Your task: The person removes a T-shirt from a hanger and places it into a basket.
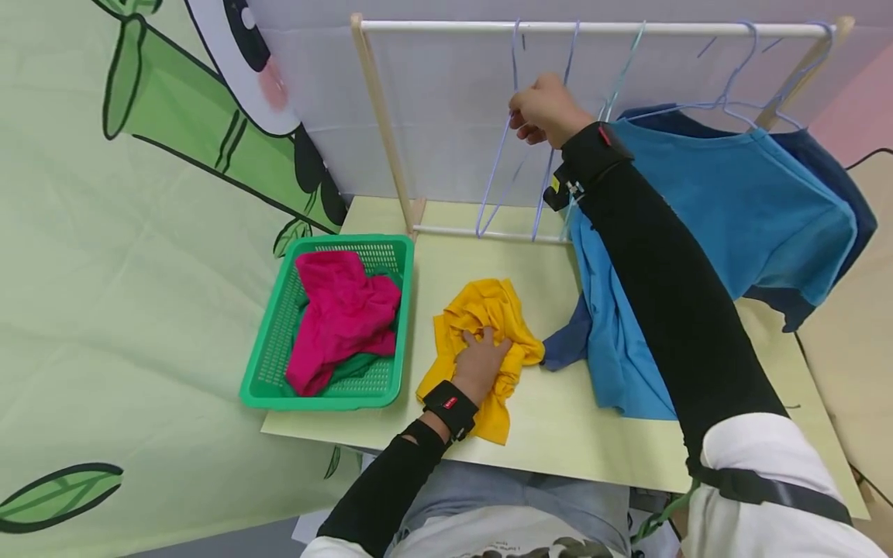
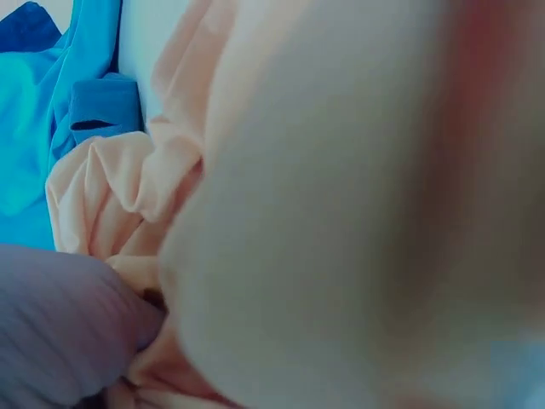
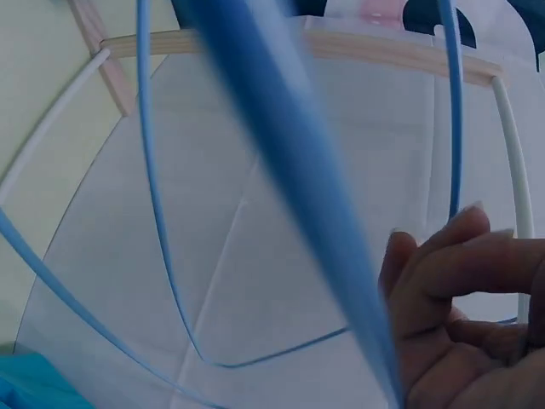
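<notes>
My left hand (image 1: 480, 364) rests on a crumpled yellow garment (image 1: 491, 306), fingers spread over the cloth. In the left wrist view the garment (image 2: 128, 183) looks pale orange, and part of the hand (image 2: 64, 328) presses into its folds. Up at the rack my right hand (image 1: 547, 110) pinches a lilac hanger (image 1: 497, 159) just below its hook. The right wrist view has the curled fingers (image 3: 460, 264) beside the hanger's hook wire (image 3: 456, 111); a blurred blue bar crosses in front. A second lilac hanger (image 1: 542, 194) hangs close by.
The rack's white rail (image 1: 446, 27) also carries a pale green hanger (image 1: 624, 70) and a blue shirt (image 1: 732, 201) with a navy garment (image 1: 854, 194) behind. A green basket (image 1: 251, 372) holds a magenta garment (image 1: 342, 310) over green cloth, left on the table (image 1: 579, 449).
</notes>
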`<state>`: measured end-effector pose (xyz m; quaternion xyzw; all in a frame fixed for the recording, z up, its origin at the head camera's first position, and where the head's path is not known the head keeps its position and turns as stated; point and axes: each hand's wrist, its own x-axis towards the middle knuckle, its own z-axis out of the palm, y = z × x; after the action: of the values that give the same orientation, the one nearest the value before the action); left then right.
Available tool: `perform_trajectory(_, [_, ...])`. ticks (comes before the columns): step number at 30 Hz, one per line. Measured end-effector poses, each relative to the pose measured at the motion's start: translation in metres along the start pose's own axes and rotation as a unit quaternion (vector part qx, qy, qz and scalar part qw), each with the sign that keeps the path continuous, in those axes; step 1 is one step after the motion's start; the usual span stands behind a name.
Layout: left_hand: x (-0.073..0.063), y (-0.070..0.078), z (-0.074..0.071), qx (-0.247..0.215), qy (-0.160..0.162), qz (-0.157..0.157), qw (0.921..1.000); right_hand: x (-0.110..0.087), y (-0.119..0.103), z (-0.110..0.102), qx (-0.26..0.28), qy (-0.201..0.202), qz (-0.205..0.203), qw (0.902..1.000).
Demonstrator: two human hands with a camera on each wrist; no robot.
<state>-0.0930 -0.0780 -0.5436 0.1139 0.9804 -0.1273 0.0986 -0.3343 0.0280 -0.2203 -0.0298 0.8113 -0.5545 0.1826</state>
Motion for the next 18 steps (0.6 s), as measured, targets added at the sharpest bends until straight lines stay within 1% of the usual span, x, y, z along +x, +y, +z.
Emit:
perform_trajectory(1, [0.0,-0.003,0.001,-0.011,0.01,0.001,0.9999,-0.001,0.0,-0.001,-0.008,-0.005,-0.002,1.0])
perform_trajectory(3, [-0.001,-0.01,0.001,-0.058,0.028,0.002,0.9979,-0.003,0.0,-0.003,-0.02,-0.017,-0.005,0.9996])
perform_trajectory(4, [-0.002,-0.015,0.0,-0.095,0.04,0.001,0.9947,-0.006,0.0,-0.004,-0.023,-0.023,-0.007,0.9994])
perform_trajectory(5, [-0.004,-0.019,-0.002,-0.138,0.054,0.001,0.9889,-0.01,0.0,-0.005,-0.03,-0.029,-0.011,0.9991])
perform_trajectory(6, [-0.006,-0.024,-0.006,-0.185,0.065,0.0,0.9806,-0.015,0.001,-0.006,-0.034,-0.031,-0.021,0.9987])
perform_trajectory(7, [-0.01,-0.028,-0.011,-0.229,0.08,-0.003,0.97,-0.021,0.003,-0.006,-0.043,-0.031,-0.036,0.9979])
perform_trajectory(9, [-0.021,-0.039,-0.027,-0.307,0.119,-0.01,0.9443,-0.037,0.008,-0.008,-0.058,-0.02,-0.073,0.9955])
perform_trajectory(11, [-0.038,-0.053,-0.051,-0.359,0.174,-0.015,0.9169,-0.057,0.015,-0.013,-0.052,0.002,-0.121,0.9914])
perform_trajectory(12, [-0.049,-0.063,-0.066,-0.373,0.206,-0.021,0.9043,-0.068,0.02,-0.016,-0.039,0.019,-0.143,0.9888])
perform_trajectory(14, [-0.076,-0.086,-0.098,-0.384,0.272,-0.033,0.8817,-0.091,0.03,-0.027,-0.005,0.048,-0.181,0.9822])
perform_trajectory(17, [-0.124,-0.13,-0.148,-0.375,0.368,-0.063,0.8485,-0.127,0.045,-0.045,0.05,0.09,-0.238,0.9658])
perform_trajectory(18, [-0.14,-0.144,-0.162,-0.363,0.396,-0.075,0.8399,-0.139,0.05,-0.051,0.07,0.099,-0.255,0.9594])
